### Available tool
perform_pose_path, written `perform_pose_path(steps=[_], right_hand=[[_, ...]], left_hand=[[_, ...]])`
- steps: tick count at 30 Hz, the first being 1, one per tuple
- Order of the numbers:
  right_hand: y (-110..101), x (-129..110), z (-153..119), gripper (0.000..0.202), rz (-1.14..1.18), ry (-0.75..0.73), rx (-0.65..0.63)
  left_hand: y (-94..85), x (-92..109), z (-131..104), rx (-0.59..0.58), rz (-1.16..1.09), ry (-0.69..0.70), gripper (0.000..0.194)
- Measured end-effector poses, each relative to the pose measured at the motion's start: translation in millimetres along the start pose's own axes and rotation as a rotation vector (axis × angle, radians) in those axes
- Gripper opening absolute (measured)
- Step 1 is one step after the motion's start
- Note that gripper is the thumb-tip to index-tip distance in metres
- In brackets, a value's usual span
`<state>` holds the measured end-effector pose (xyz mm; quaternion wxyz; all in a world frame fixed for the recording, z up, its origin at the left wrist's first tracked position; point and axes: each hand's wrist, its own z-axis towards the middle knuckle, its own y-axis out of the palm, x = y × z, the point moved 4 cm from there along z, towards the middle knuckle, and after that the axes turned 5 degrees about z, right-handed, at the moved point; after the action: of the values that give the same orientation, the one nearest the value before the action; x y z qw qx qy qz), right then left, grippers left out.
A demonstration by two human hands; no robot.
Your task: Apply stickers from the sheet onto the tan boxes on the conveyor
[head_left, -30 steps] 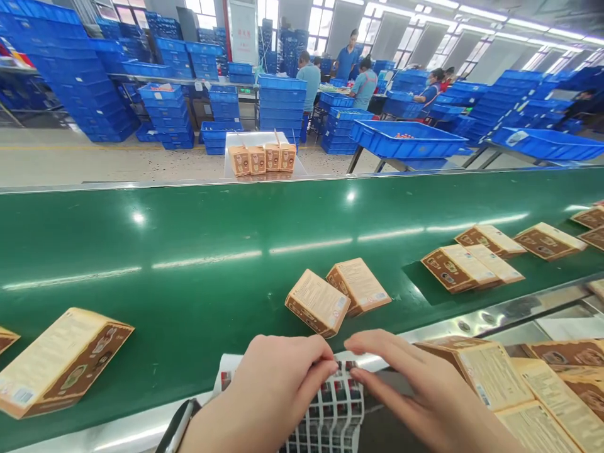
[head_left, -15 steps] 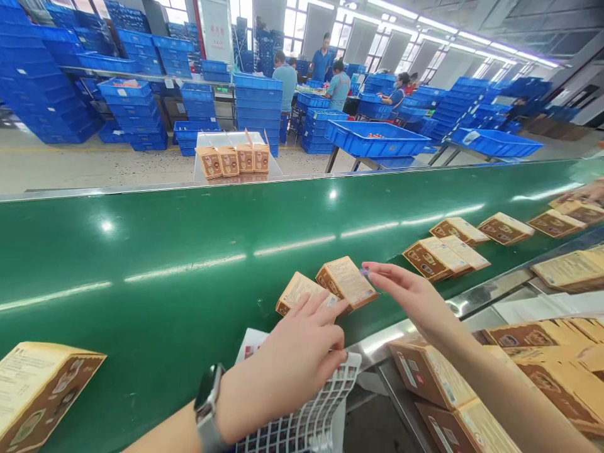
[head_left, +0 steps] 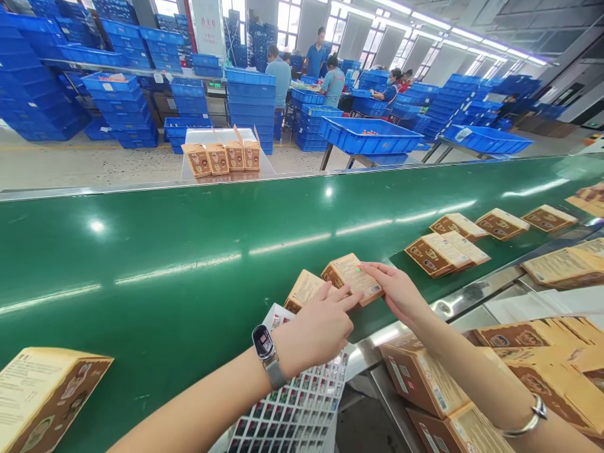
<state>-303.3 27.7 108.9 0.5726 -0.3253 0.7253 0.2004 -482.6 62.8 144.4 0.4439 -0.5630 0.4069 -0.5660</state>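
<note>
Two brown-and-cream boxes lie side by side on the green conveyor belt (head_left: 179,220). My left hand (head_left: 325,324), fingers spread, reaches over the left box (head_left: 302,289), its fingertips on the lower part of the right box (head_left: 346,272). The fingers of my right hand (head_left: 394,286) are pinched together at the right box's upper face, where a small shiny sticker shows at the fingertips. Beneath my left hand and wrist is a sheet of small stickers in a grid (head_left: 292,409), partly over the belt's near edge.
More boxes (head_left: 438,253) sit farther right on the belt, and one large box (head_left: 51,396) at the near left. Stacked cartons (head_left: 425,377) stand at the lower right. Beyond the belt are blue crates (head_left: 250,107), four-sided upright boxes (head_left: 217,157) and several people.
My right hand has moved onto the right box with the small sticker. My left hand has shifted right, its fingers reaching across to that box, and more of the sticker sheet shows.
</note>
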Motion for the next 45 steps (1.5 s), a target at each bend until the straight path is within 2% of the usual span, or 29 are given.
perform_pose_path(steps=[9, 14, 17, 19, 21, 23, 24, 25, 26, 27, 28, 31, 35, 38, 40, 42, 45], right_hand=[[-16.4, 0.6, 10.9, 0.037, -0.229, -0.153, 0.091], [-28.1, 1.6, 30.8, 0.053, -0.31, -0.172, 0.145], [-33.1, -7.8, 42.4, 0.044, -0.388, -0.175, 0.13], [-34.8, -21.4, 43.0, 0.04, -0.454, -0.219, 0.096], [-35.0, -37.9, 36.1, 0.043, -0.506, -0.302, 0.028], [-30.1, -50.6, 23.7, 0.056, -0.584, -0.404, -0.156], [-25.2, -53.4, 16.1, 0.066, -0.661, -0.46, -0.297], [-19.3, -53.3, 8.1, 0.076, -0.765, -0.521, -0.451], [-13.3, -50.7, 0.6, 0.085, -0.894, -0.587, -0.589], [-7.6, -46.3, -5.6, 0.092, -1.036, -0.655, -0.688], [-2.1, -41.2, -9.8, 0.096, -1.169, -0.713, -0.735], [18.4, -26.3, -15.4, 0.096, -1.366, -0.769, -0.716], [55.8, -9.4, -32.5, 0.074, -1.292, -0.734, -0.688], [80.5, -10.4, -64.1, 0.055, -1.246, -0.922, -0.663], [90.8, -22.1, -94.7, 0.043, -1.201, -1.116, -0.621], [97.4, -37.4, -129.6, 0.031, -1.088, -1.221, -0.623], [108.6, -49.7, -178.7, 0.02, -0.882, -1.182, -0.795]], left_hand=[[-5.4, 4.0, 18.8, -0.034, -0.032, -0.003, 0.019], [-1.6, 2.5, 34.9, -0.017, -0.025, 0.025, 0.017], [0.6, 0.7, 43.7, -0.005, -0.018, 0.059, 0.017], [-3.2, 2.6, 39.0, 0.015, -0.013, 0.096, 0.017], [-15.0, 9.4, 20.2, 0.086, -0.037, 0.146, 0.019], [-33.3, 20.0, -12.2, 0.201, -0.133, 0.179, 0.019], [-39.5, 24.6, -30.8, 0.18, -0.196, 0.145, 0.018], [-41.5, 28.4, -49.8, 0.079, -0.245, 0.07, 0.014], [-41.6, 29.7, -69.2, -0.013, -0.265, -0.064, 0.015], [-40.0, 31.8, -88.4, -0.099, -0.286, -0.162, 0.013], [-38.3, 34.4, -105.9, -0.133, -0.312, -0.222, 0.012], [-30.8, 36.1, -146.1, -0.045, -0.399, -0.386, 0.016], [-20.7, 28.7, -174.4, 0.007, -0.546, -0.656, 0.011], [-18.7, 21.9, -183.6, 0.025, -0.679, -0.811, 0.008], [-17.1, 18.7, -187.3, 0.05, -0.744, -0.84, 0.004], [-15.2, 17.1, -191.0, 0.074, -0.784, -0.83, 0.005], [-14.1, 17.4, -195.6, 0.078, -0.791, -0.791, 0.015]])
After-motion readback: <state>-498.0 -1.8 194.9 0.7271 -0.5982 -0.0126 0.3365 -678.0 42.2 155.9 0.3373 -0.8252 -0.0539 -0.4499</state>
